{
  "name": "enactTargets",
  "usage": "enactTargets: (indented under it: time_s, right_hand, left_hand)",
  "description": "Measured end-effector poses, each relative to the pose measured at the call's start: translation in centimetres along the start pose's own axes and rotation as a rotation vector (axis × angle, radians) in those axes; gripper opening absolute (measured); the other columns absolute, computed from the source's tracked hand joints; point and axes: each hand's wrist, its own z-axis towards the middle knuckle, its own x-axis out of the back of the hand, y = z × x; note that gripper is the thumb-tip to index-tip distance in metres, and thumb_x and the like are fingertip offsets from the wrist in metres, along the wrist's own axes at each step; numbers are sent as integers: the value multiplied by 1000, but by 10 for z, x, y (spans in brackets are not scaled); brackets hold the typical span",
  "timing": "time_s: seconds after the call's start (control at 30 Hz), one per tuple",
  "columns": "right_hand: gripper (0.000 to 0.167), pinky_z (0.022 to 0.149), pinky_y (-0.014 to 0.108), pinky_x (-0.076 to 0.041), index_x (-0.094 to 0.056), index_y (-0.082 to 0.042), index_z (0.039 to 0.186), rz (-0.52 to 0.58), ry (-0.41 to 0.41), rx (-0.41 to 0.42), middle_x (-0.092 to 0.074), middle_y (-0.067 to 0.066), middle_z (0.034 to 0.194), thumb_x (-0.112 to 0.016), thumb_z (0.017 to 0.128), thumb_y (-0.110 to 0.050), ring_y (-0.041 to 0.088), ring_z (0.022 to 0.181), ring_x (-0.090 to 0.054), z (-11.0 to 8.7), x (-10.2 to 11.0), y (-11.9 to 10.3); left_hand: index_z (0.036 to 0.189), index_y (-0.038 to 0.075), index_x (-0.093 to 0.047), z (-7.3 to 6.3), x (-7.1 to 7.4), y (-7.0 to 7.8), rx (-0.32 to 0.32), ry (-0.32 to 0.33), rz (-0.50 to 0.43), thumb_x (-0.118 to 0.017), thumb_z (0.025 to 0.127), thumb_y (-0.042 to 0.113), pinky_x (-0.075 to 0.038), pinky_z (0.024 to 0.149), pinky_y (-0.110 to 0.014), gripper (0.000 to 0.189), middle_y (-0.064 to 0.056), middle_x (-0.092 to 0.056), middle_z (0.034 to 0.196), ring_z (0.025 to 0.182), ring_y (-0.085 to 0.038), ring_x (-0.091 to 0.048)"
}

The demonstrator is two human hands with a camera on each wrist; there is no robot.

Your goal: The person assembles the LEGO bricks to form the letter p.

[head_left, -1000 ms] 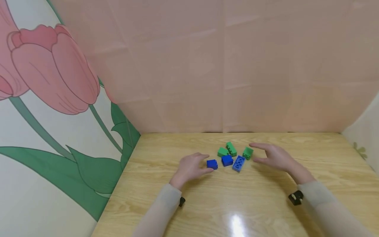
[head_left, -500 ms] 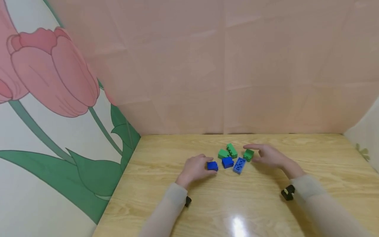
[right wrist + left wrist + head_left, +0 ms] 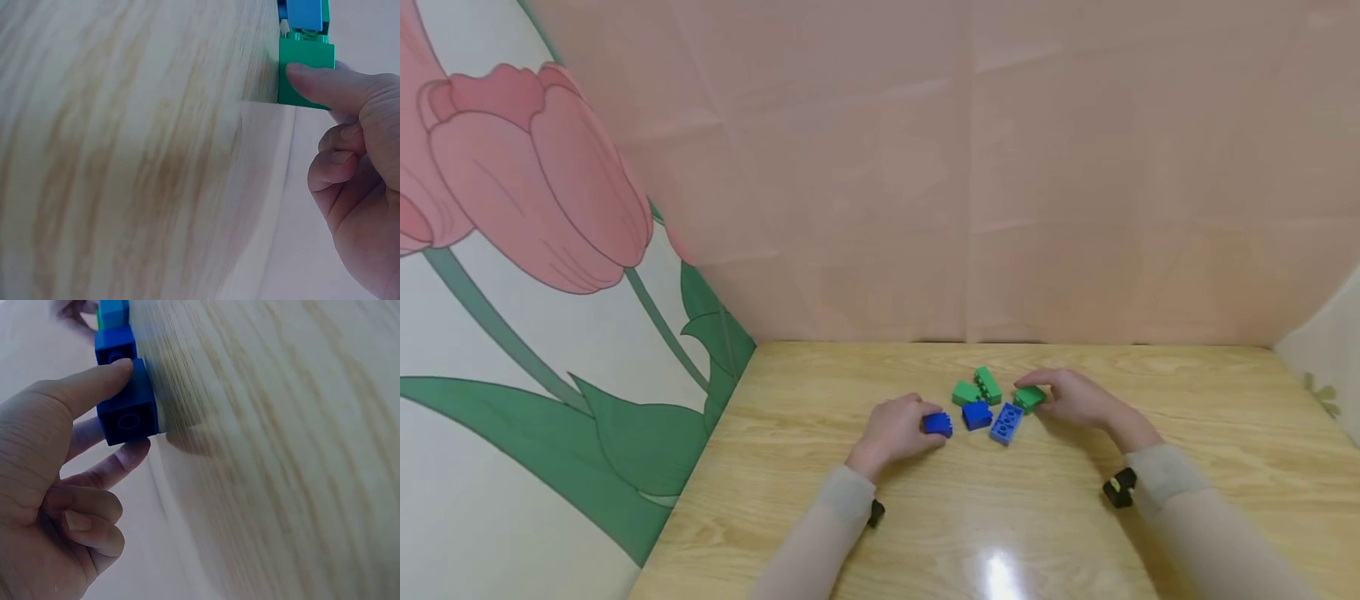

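Note:
In the head view my left hand [image 3: 897, 429] pinches the leftmost dark blue toy brick [image 3: 936, 424] between thumb and fingers. The left wrist view shows the thumb lying on that brick's [image 3: 128, 406] side, fingertips opposite. Over on the right, my right hand [image 3: 1078, 398] pinches a green brick [image 3: 1028, 398]; in the right wrist view the thumb presses this green brick's [image 3: 306, 75] face and the other fingertips are mostly hidden behind it. Between the hands lie a second dark blue brick [image 3: 977, 415] and a lighter blue one [image 3: 1006, 423] with its hollow underside showing.
Behind the blue bricks, a short green brick [image 3: 966, 393] lies beside a longer green brick [image 3: 987, 385] on the wooden table [image 3: 970, 500]. A pink covering [image 3: 970, 183] rises at the table's back edge, and a tulip-patterned wall [image 3: 550, 333] stands at the left.
Both hands have moved inward and closed on their bricks, the left on the dark blue one, the right on the green one. The green brick has tipped in the right hand's grip.

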Motion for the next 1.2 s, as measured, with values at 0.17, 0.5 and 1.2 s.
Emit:
enactTargets:
  time_s: [0.17, 0.5, 1.2]
  right_hand:
    - [46, 104, 66, -42, -68, -8, 133, 11, -11, -22, -64, 15, 136, -78, 89, 0, 45, 129, -55, 0, 0, 1]
    - [45, 98, 57, -47, -69, -10, 132, 34, -17, -74, -63, 16, 139, -81, 89, -5, 33, 120, -58, -1, 0, 1]
    - [43, 50, 28, -43, -69, -17, 125, 153, 116, -163, -70, 10, 118, -85, 86, -10, 9, 55, -43, -23, -1, -1]
  left_hand:
    - [129, 27, -74, 2, -1, 0, -14, 6, 4, -76, 92, 55, -51, 77, -27, 47, 8, -68, 109, 91, -5, -61]
    - [127, 27, -75, 3, -1, 1, -18, 8, 3, -75, 92, 54, -52, 77, -28, 44, 9, -68, 107, 90, -6, -62]
    - [129, 32, -73, -5, 1, 9, 51, 22, -399, -78, 89, 56, -52, 89, -33, 46, 19, -67, 117, 104, -5, -62]
